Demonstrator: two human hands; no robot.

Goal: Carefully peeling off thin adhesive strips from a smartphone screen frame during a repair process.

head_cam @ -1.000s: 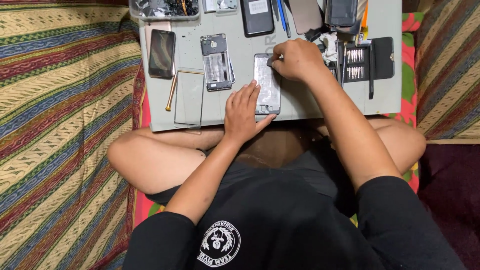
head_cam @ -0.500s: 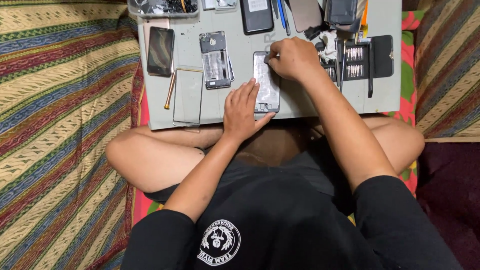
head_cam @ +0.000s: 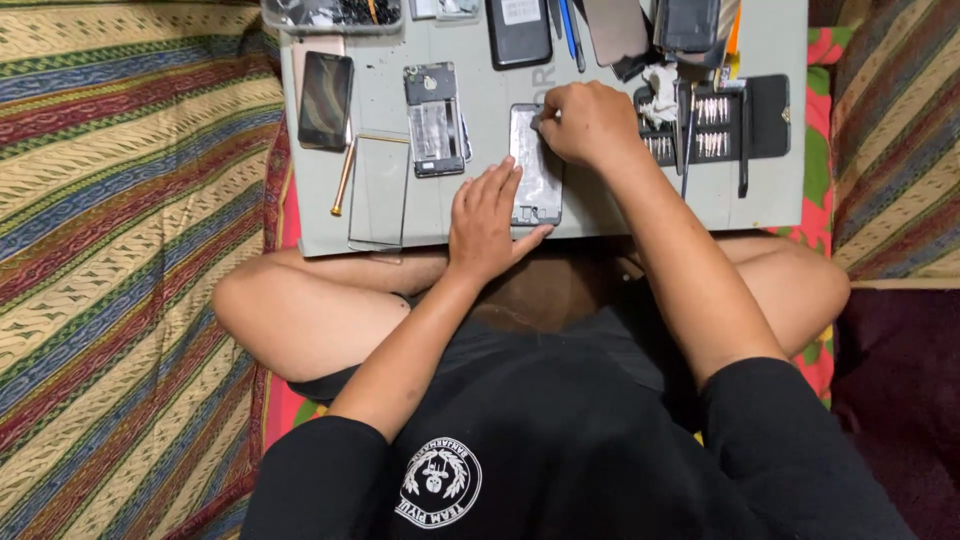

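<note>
On the worktop (head_cam: 620, 205), an opened phone (head_cam: 535, 165) lies centre; another chassis (head_cam: 434, 120) sits left of it, a bit set (head_cam: 715, 125) right.

Home floor used as phone-repair spot: striped woven mats (head_cam: 120, 250), grey work board (head_cam: 470, 215) over crossed legs, screwdriver bit set (head_cam: 715, 125), dismantled phones (head_cam: 435, 120).

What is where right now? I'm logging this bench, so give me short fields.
Left hand: flat, pressing the open phone
Right hand: closed at the phone's top end, tool not clear
Surface: grey board on lap
Left of phone: second opened phone, dark phone, glass panel
Right: bit set
</note>
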